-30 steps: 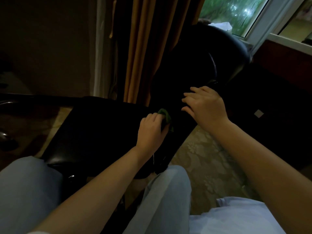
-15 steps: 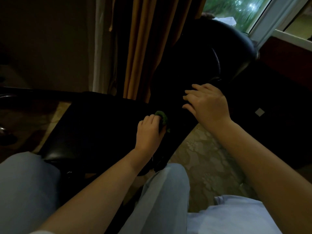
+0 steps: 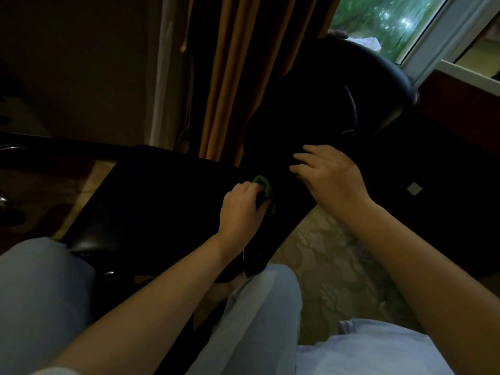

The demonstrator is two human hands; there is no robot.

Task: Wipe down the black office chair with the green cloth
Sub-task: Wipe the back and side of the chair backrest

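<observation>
Two bare hands are on the black office chair (image 3: 151, 201). The room is dim, so the chair is hard to make out. Its seat is flat & shiny on the left side. Its tall back goes up & to the right, toward the window (image 3: 378, 23).

The left hand (image 3: 242, 205) is at the spot where the seat meets the back. Its fingers are curled tight round the green cloth (image 3: 264, 186). Only a small bit of cloth pokes out past the knuckles & thumb. The rest is tucked inside the fist. The cloth is pressed down on the chair, I think, but it's too dark there to be sure.

The right hand (image 3: 331, 175) is just beside it, a bit higher up, w/ a small gap between the two hands. It rests on the low part of the chair back. Its fingers are spread out & nearly straight, tips pointing left, holding nothing.

Behind the chair hangs an orange-brown curtain (image 3: 230, 77) w/ long folds. Green leaves show thru the window glass. Under the chair is a pale floor (image 3: 324, 266) w/ a flower pattern. The person's legs are in light blue jeans (image 3: 40, 307), one leg on each side of the left arm, close to the seat's front edge. A small white square (image 3: 414, 188) sits on a dark patch to the right of the right hand.
</observation>
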